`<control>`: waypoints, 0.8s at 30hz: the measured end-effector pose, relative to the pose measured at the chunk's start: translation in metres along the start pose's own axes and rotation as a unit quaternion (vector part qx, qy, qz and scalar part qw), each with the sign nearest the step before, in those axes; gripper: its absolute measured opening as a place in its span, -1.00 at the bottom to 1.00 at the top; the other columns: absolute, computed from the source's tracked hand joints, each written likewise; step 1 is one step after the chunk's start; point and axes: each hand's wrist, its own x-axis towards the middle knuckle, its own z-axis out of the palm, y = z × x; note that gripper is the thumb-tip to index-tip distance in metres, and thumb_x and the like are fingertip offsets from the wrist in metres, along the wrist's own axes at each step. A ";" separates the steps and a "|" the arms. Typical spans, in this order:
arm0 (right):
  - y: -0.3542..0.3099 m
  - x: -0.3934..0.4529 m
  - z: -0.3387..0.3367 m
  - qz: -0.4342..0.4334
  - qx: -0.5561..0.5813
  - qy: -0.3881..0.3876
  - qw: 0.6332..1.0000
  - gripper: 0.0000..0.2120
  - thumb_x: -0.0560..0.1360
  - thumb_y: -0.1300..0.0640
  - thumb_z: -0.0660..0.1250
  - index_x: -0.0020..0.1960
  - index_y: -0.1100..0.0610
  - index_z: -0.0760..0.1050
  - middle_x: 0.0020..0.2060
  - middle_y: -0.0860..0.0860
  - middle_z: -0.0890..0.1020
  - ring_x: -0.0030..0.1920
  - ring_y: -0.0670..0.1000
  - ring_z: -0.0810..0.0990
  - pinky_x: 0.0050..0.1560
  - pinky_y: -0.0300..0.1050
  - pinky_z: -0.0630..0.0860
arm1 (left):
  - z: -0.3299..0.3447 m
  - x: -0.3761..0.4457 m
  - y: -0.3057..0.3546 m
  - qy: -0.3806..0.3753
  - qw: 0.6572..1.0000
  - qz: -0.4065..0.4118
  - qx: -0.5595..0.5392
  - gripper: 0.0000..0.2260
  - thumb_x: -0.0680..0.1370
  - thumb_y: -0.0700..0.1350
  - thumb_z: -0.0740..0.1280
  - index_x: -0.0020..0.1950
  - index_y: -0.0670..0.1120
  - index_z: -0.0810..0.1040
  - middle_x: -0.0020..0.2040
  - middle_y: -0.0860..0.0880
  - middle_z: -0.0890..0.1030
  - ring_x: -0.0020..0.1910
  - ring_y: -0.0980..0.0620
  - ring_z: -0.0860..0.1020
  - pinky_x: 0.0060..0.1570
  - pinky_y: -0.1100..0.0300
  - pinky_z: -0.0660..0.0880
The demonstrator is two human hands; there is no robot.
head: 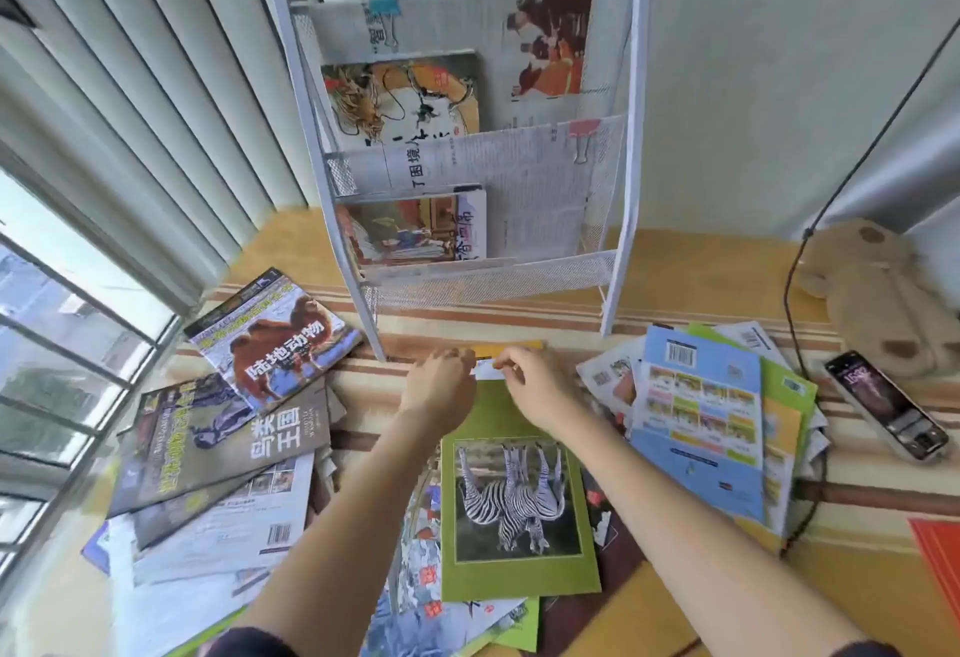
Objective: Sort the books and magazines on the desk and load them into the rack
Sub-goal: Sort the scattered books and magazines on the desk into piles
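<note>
Desk (675, 266): both hands (441, 386) pinch zebra book (519, 568) far edge.

Plain pale wall (779, 84) fills 12 to 2 o'clock. Vertical blinds (130, 110) hang at 10–11 o'clock, slats angled, daylight coming through. Below them at 9 o'clock a window (62, 344) with grey bars, bright outside, buildings blurred. Desk (701, 261) carries a yellow cloth with brown and white stripes. Dark cable (810, 240) drops down the wall at 2–3 o'clock onto the desk.
</note>
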 end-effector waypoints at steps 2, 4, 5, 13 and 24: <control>0.013 0.008 0.021 0.003 -0.041 0.020 0.999 -0.80 0.57 0.20 0.18 0.11 0.05 0.53 0.06 -0.02 0.60 -0.01 0.04 0.56 0.00 0.02 0.52 | 0.023 0.011 0.001 0.016 1.000 -0.005 0.000 -0.72 0.59 -0.15 0.15 0.28 -0.11 0.45 0.25 -0.10 0.52 0.25 -0.11 0.44 0.17 0.03 0.37; 0.025 0.015 0.038 0.010 -0.088 0.040 0.995 -0.78 0.57 0.20 0.17 0.13 0.06 0.52 0.11 -0.01 0.58 0.12 0.08 0.50 0.20 0.02 0.43 | 0.044 0.023 0.004 0.045 0.999 -0.011 -0.004 -0.73 0.60 -0.15 0.13 0.26 -0.12 0.46 0.25 -0.09 0.52 0.26 -0.11 0.42 0.22 0.01 0.35; 0.028 0.019 0.045 0.003 -0.105 0.050 0.993 -0.78 0.57 0.20 0.17 0.14 0.08 0.52 0.13 0.01 0.57 0.18 0.10 0.47 0.33 0.03 0.32 | 0.053 0.030 0.006 0.061 0.998 -0.014 -0.015 -0.75 0.60 -0.14 0.12 0.23 -0.13 0.47 0.24 -0.10 0.52 0.26 -0.12 0.42 0.22 0.01 0.34; 0.038 0.020 0.078 -0.034 -0.169 0.161 0.972 -0.79 0.52 0.19 0.19 0.14 0.11 0.46 0.14 0.08 0.54 0.22 0.19 0.38 0.21 0.09 0.32 | 0.096 0.039 0.010 0.252 0.968 -0.002 -0.001 -0.78 0.58 -0.11 0.16 0.16 -0.18 0.43 0.11 -0.17 0.54 0.15 -0.19 0.45 0.00 -0.02 0.40; 0.045 -0.055 0.093 -0.005 -0.161 0.296 0.942 -0.67 0.54 0.16 0.17 0.30 0.07 0.32 0.09 0.05 0.60 0.10 0.12 0.55 0.13 0.06 0.37 | 0.098 -0.020 -0.005 0.227 0.972 0.057 0.018 -0.73 0.61 -0.06 0.10 0.24 -0.16 0.34 0.24 -0.18 0.50 0.25 -0.20 0.43 0.18 -0.03 0.32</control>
